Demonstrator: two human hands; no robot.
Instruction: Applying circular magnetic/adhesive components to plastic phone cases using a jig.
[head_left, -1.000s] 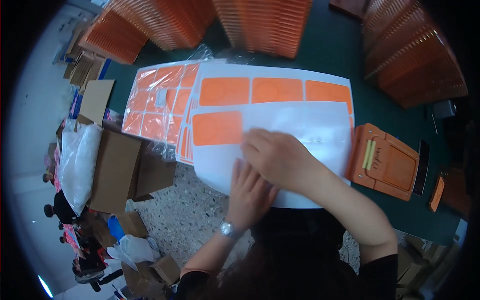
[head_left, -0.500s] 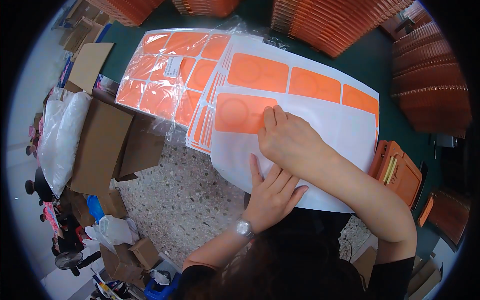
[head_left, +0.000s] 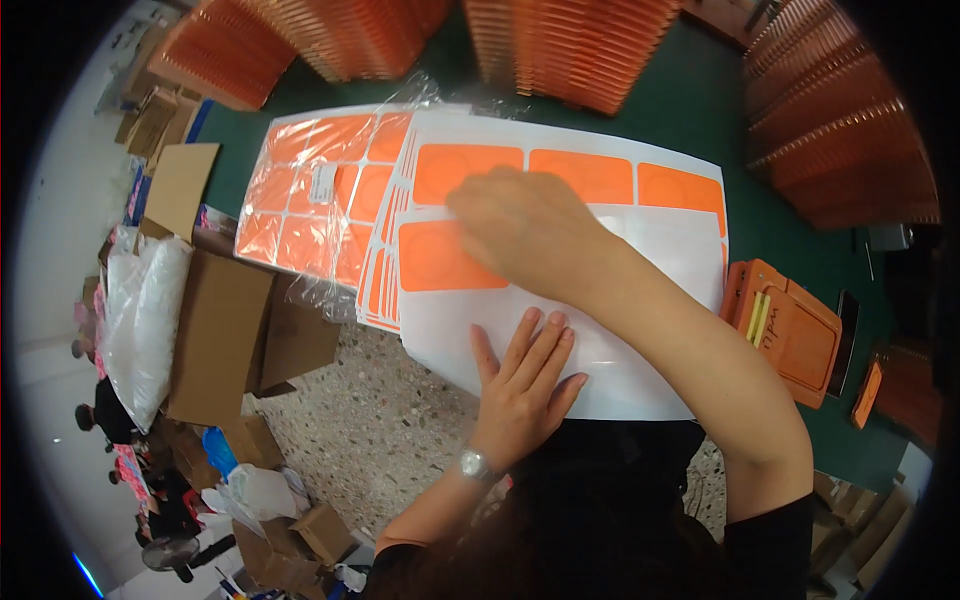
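Note:
A white sheet (head_left: 640, 340) with one orange rounded-rectangle sticker (head_left: 440, 258) at its upper left lies over a stack of similar sheets. Along the top of the sheet below runs a row of orange stickers (head_left: 580, 176). My left hand (head_left: 522, 388) rests flat on the white sheet's lower part, fingers spread, holding nothing. My right hand (head_left: 530, 225) is over the lone sticker's upper right and the row behind it. Its fingers look curled but are smeared by motion, and whatever may be in them does not show.
A plastic-wrapped pack of orange stickers (head_left: 310, 225) lies left of the stack. Tall piles of orange plastic pieces (head_left: 570, 50) stand along the green table's (head_left: 690, 110) far side. At right sits an orange tray-like case (head_left: 795, 335). An opened cardboard box (head_left: 215, 335) stands at left.
The view has shifted, so the scene sits further left and lower. My right hand has moved from the sticker's right edge up and left. My left hand's fingers now lie more spread.

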